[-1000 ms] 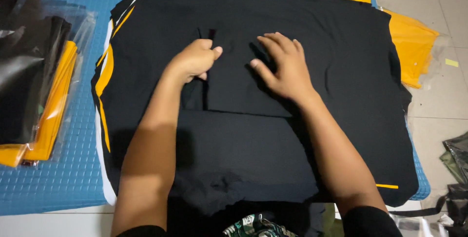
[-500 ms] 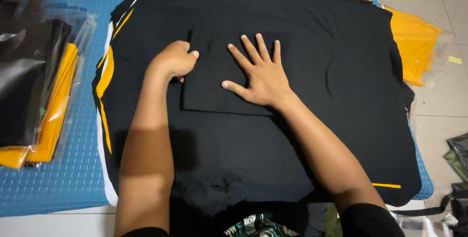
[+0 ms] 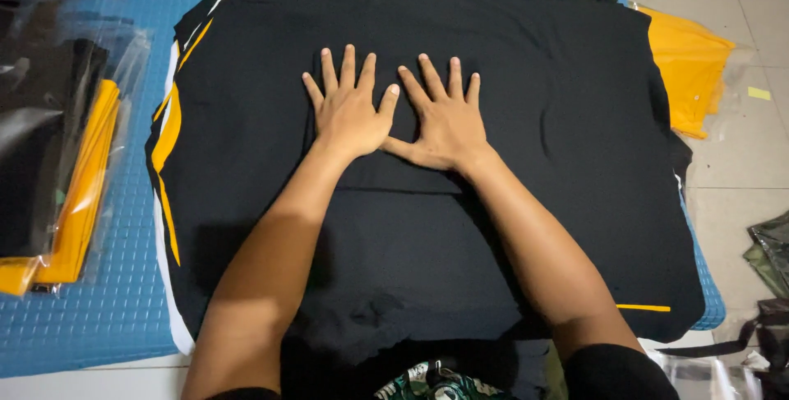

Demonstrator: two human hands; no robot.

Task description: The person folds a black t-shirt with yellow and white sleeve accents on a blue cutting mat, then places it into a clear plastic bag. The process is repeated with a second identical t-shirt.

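Both hands now lie flat, side by side, on a folded black panel (image 3: 394, 133) at the middle of the black garment (image 3: 509, 227) spread over the blue mat (image 3: 90, 318). The left hand (image 3: 349, 108), which half a second ago was curled into a loose fist at the panel's left edge, has opened and moved rightward; its fingers are spread, palm down, gripping nothing. The right hand (image 3: 444, 116) has stayed open and pressed on the cloth, and now sits slightly further right, its thumb touching the left hand's. The panel's lower edge shows just below the wrists. Bagged black and yellow garments (image 3: 57, 161) rest at the left, and a yellow garment (image 3: 686, 71) lies under the black one's right edge.
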